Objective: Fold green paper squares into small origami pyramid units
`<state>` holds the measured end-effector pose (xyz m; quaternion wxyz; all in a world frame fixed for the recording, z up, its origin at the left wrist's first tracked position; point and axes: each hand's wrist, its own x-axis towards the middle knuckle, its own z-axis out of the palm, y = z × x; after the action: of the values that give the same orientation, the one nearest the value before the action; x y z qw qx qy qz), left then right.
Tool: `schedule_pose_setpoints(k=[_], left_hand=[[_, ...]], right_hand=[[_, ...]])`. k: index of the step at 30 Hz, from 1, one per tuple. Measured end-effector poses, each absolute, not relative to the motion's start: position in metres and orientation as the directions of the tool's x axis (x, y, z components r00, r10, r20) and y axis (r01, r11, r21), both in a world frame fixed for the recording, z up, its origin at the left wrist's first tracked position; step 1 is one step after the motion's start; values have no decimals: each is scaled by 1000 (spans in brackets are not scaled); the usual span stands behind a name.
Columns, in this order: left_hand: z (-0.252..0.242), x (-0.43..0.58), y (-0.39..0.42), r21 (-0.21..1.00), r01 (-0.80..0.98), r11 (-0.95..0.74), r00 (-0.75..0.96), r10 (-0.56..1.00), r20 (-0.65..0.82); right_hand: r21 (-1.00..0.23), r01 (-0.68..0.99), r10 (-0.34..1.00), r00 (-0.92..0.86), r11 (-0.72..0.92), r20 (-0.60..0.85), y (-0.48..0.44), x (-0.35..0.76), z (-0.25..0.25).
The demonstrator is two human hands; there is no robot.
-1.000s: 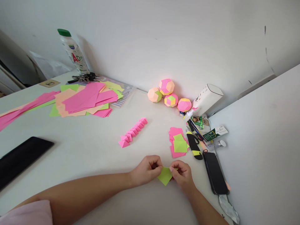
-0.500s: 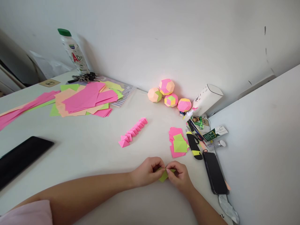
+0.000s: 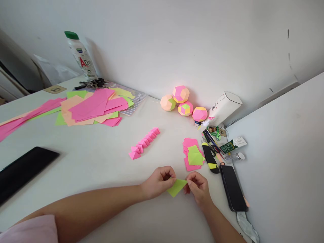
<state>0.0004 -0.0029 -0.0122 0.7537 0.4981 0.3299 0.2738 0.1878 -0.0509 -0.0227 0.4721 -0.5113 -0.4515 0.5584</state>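
Observation:
A small folded green paper [image 3: 176,187] lies just above the white table near its front edge. My left hand [image 3: 158,181] pinches its left side with curled fingers. Its right tip is pinched by my right hand [image 3: 198,187]. A small stack of pink and green paper squares [image 3: 192,155] lies a little beyond my right hand. A row of folded pink paper pieces [image 3: 144,143] runs diagonally across the middle of the table.
Loose pink, peach and green sheets [image 3: 91,106] are spread at the back left beside a bottle [image 3: 81,55] and keys [image 3: 92,83]. Several paper balls [image 3: 184,103] sit by the wall. A phone [image 3: 232,191], a cutter [image 3: 210,159] and a white box [image 3: 224,107] crowd the right. A black slab [image 3: 24,170] lies at the left.
The hands came together on the green paper, then drew apart; the paper now shows as a flatter folded shape stretched between them.

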Motion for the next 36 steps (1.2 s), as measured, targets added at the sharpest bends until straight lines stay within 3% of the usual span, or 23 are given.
schedule_pose_setpoints(k=[6, 12, 27, 36], left_hand=[[-14, 1, -2, 916, -120, 382, 615, 753, -234], [-16, 1, -3, 963, -27, 268, 646, 740, -188], [-16, 2, -6, 978, 69, 197, 653, 733, -194], [-13, 1, -6, 972, 83, 221, 635, 739, -222]], right_hand=[[-984, -157, 996, -16, -90, -89, -50, 186, -23], [-990, -63, 991, -42, -127, -124, -52, 183, -23], [-980, 164, 982, -131, -113, -135, -51, 183, -19], [-980, 158, 981, -128, -122, -143, -52, 182, -16]])
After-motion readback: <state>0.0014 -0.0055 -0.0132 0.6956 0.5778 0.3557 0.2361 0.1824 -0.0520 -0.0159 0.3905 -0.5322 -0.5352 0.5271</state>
